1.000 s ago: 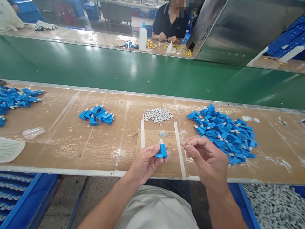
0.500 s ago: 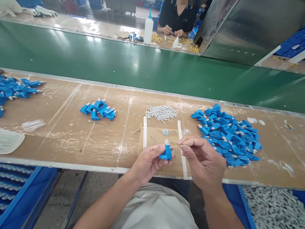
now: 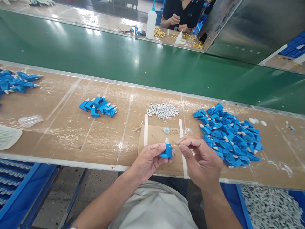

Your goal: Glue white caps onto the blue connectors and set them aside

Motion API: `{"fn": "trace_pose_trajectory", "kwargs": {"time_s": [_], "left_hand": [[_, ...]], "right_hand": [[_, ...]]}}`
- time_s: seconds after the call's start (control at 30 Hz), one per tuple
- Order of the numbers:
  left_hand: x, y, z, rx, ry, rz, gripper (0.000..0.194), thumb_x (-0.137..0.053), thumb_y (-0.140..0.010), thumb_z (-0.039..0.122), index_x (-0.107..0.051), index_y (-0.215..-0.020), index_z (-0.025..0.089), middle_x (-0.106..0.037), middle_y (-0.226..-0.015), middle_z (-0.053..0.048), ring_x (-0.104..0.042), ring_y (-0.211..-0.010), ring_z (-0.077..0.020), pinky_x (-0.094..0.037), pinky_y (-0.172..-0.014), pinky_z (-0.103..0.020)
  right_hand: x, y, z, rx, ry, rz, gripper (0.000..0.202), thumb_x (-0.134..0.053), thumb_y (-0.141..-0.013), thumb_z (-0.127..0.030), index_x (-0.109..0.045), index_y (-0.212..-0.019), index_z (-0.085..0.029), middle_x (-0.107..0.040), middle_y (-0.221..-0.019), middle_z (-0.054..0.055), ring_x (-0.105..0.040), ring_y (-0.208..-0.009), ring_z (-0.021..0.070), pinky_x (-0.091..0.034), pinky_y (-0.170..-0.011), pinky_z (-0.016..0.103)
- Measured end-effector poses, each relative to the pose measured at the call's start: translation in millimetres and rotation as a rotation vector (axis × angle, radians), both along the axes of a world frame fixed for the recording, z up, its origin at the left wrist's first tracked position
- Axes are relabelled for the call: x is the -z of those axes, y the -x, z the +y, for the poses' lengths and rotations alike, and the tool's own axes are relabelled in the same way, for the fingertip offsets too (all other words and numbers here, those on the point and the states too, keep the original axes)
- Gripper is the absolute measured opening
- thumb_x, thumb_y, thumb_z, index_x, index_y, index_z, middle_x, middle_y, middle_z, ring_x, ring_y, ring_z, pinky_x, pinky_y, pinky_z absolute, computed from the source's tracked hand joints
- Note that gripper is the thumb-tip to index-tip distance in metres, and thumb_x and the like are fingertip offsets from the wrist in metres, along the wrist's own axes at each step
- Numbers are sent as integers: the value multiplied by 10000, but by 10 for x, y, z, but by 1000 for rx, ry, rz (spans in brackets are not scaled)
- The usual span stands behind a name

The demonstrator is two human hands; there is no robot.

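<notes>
My left hand (image 3: 151, 159) is closed on a blue plastic part (image 3: 166, 152) that has a pale tip at its top. Between the thumb and fingers of my right hand (image 3: 202, 160) is a thin wooden stick (image 3: 175, 145), like a toothpick. The stick's point touches or enters the side of the blue part; which of these I cannot tell. Just beyond my hands, a small clear dish (image 3: 166, 130) sits on a taped cardboard sheet (image 3: 152, 135). Behind it lies a heap of small grey-white pieces (image 3: 163, 110).
A big pile of blue parts (image 3: 232, 135) lies right, a smaller one (image 3: 98, 106) left of centre, another (image 3: 17, 82) far left. A clear plastic cup (image 3: 30, 120) lies left. Beyond runs a green belt (image 3: 95, 54); across it sits a person (image 3: 181, 19) near a white bottle (image 3: 151, 24).
The camera view has shifted slightly. My right hand has come a little closer to the blue part with the stick. The person across has raised a hand.
</notes>
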State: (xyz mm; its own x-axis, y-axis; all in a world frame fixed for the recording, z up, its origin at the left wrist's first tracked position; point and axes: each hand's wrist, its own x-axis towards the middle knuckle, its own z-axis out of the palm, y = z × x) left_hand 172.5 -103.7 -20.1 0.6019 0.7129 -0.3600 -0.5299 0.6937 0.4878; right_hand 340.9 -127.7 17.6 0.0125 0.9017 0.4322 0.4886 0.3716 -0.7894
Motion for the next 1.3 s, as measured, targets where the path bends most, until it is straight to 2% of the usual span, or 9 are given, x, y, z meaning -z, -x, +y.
{"fn": "trace_pose_trajectory", "kwargs": {"time_s": [0.13,0.23,0.6,0.8,0.93,1.03,1.13,1.2,1.3], "left_hand": [[-2,-33,-13,-40,-5,-3,257,-723,-880,317,-756,-827,67,-693,-734,-55,-660,-633,-96,-541,-620,-145],[-3,-47,-18,-58,21,-9,240,-725,-880,302,-753,-811,74,-686,-715,-45,-655,-623,-89,-544,-620,-141],[26,-6,-14,-19,26,-9,279,-711,-891,308,-752,-952,39,-738,-874,-114,-679,-664,-98,-548,-614,-131],[56,46,-1,-24,83,-8,269,-728,-879,298,-751,-975,47,-739,-865,-100,-690,-657,-91,-556,-620,-118],[62,97,23,-60,105,6,271,-728,-874,304,-750,-951,45,-739,-815,-95,-701,-653,-106,-553,-596,-113],[66,149,48,-105,106,8,250,-738,-862,287,-747,-929,47,-734,-783,-90,-705,-647,-119,-553,-580,-121],[94,244,61,-143,98,0,237,-746,-855,276,-746,-938,55,-737,-781,-91,-707,-643,-124,-552,-571,-130],[124,332,59,-176,104,4,247,-756,-848,285,-748,-943,57,-741,-780,-97,-706,-643,-124,-546,-565,-130],[177,455,51,-253,113,12,274,-786,-819,296,-750,-958,63,-745,-790,-98,-695,-640,-116,-549,-584,-140]], "right_hand": [[-31,-22,-14,-132,-89,-181,193,-573,-930,-36,-600,-986,-219,-695,-897,27,-657,-854,191,-502,-770,352],[-25,-23,-23,-180,-143,-213,233,-559,-917,-3,-584,-1025,-208,-694,-914,41,-658,-869,197,-504,-775,362],[87,31,-24,-23,-45,93,169,-591,-936,-60,-628,-989,-216,-675,-896,32,-646,-901,198,-508,-801,362],[38,-51,-21,83,39,295,77,-627,-941,-152,-664,-912,-213,-619,-973,59,-606,-828,191,-472,-617,305],[130,-177,-46,74,152,111,67,-649,-938,-211,-683,-882,-220,-614,-956,56,-597,-956,224,-483,-718,326],[258,-234,-97,21,275,-4,80,-642,-948,-244,-692,-889,-225,-627,-943,40,-599,-863,193,-469,-672,303],[313,-269,-84,8,303,-47,80,-644,-949,-266,-684,-893,-225,-633,-919,27,-590,-790,173,-461,-641,291],[293,-295,30,12,276,-76,83,-637,-953,-278,-671,-901,-224,-634,-917,24,-587,-768,169,-463,-641,290],[231,-325,390,-11,225,-174,110,-627,-959,-295,-655,-883,-220,-629,-866,12,-569,-703,157,-449,-621,288]]}}
